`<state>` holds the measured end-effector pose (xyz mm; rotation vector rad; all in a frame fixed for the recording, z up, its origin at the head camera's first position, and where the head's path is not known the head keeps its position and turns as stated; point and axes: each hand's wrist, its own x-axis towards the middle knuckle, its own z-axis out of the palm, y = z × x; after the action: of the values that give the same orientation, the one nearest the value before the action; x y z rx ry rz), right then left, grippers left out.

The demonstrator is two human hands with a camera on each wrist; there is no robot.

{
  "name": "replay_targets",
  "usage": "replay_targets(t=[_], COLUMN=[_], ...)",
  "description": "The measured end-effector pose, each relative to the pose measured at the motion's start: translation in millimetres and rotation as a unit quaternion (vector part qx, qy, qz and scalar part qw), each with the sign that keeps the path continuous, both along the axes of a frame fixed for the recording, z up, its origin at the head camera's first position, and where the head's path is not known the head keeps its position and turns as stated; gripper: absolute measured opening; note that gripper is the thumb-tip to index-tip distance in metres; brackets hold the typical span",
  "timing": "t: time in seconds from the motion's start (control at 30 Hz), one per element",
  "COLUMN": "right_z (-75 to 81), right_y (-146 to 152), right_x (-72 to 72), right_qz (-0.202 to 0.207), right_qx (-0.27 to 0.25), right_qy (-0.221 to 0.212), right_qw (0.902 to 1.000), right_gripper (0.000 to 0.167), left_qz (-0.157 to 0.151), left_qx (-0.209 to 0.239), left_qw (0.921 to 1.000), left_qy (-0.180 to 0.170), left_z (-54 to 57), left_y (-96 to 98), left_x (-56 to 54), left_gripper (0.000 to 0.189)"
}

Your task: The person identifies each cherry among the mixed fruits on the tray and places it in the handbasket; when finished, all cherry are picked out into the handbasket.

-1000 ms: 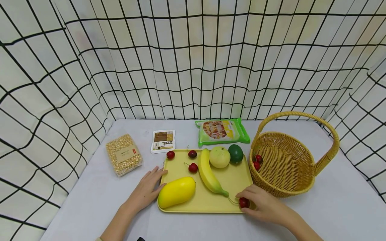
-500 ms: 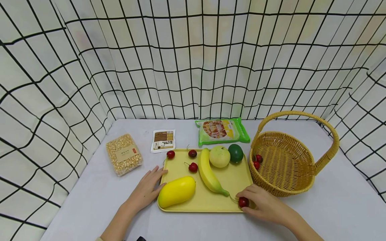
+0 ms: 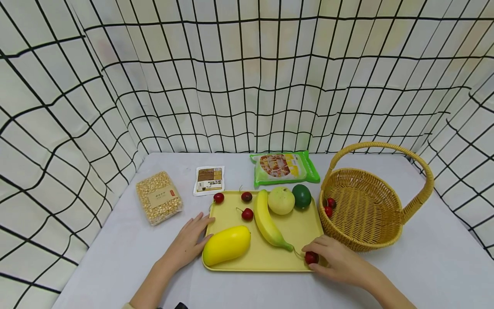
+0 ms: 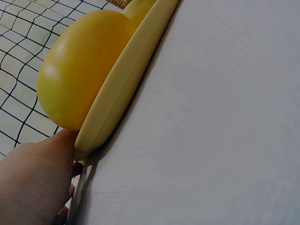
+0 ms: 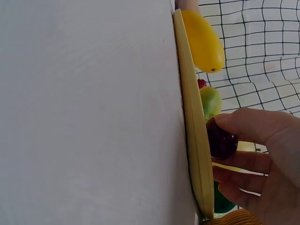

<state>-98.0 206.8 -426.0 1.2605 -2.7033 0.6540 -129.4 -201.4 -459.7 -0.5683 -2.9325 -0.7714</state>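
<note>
My right hand point(image 3: 339, 262) is at the front right corner of the yellow tray point(image 3: 266, 265), pinching a dark red cherry point(image 3: 311, 258) between thumb and fingers. The cherry's stem points toward the banana point(image 3: 270, 225). In the right wrist view the cherry point(image 5: 221, 140) sits just inside the tray wall. My left hand point(image 3: 187, 240) rests on the tray's left edge, fingers fairly straight, beside a yellow mango point(image 3: 227, 246). More cherries point(image 3: 247, 214) lie at the tray's back left. A pale green round fruit point(image 3: 281, 200) and a dark green fruit point(image 3: 301, 196) lie at the back.
A wicker basket point(image 3: 362, 210) with a tall handle stands right of the tray, two cherries point(image 3: 329, 207) inside it. Behind the tray lie a green food packet point(image 3: 285, 168) and a small white-brown sachet point(image 3: 209, 180). A bag of corn kernels point(image 3: 159, 198) is at left. Netting surrounds the table.
Both hands stay almost still. The cherry in my right hand has shifted very slightly, staying in the front right corner of the tray.
</note>
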Motion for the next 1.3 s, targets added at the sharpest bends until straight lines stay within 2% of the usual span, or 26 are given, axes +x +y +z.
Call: replay_targets(t=[0.47, 0.73, 0.93, 1.13, 1.3], right_z=[14.6, 27.0, 32.2, 36.1, 39.9], right_y=[2.6, 6.2, 9.6, 14.8, 18.8], right_x=[2.2, 1.2, -2.0, -5.9, -8.7], right_qz=[-0.023, -0.037, -0.055, -0.049, -0.063], right_qx=[0.014, -0.007, -0.024, -0.056, -0.059], right_qy=[0.035, 0.048, 0.081, 0.116, 0.120], right_qw=[0.9990, 0.9981, 0.9949, 0.9904, 0.9890], right_gripper=[0.028, 0.029, 0.032, 0.035, 0.037], left_qz=[0.001, -0.001, -0.001, -0.002, 0.002], left_qx=[0.002, 0.001, 0.003, 0.005, 0.005], left_qw=[1.0000, 1.0000, 1.0000, 0.9999, 1.0000], left_qy=[0.001, 0.003, 0.007, 0.013, 0.007], left_z=[-0.6, 0.0, -0.4, -1.2, -0.5], left_y=[-0.6, -0.4, -0.6, -0.8, -0.2], left_x=[-0.2, -0.2, 0.0, -0.1, 0.1], left_gripper=[0.043, 0.043, 0.043, 0.043, 0.043])
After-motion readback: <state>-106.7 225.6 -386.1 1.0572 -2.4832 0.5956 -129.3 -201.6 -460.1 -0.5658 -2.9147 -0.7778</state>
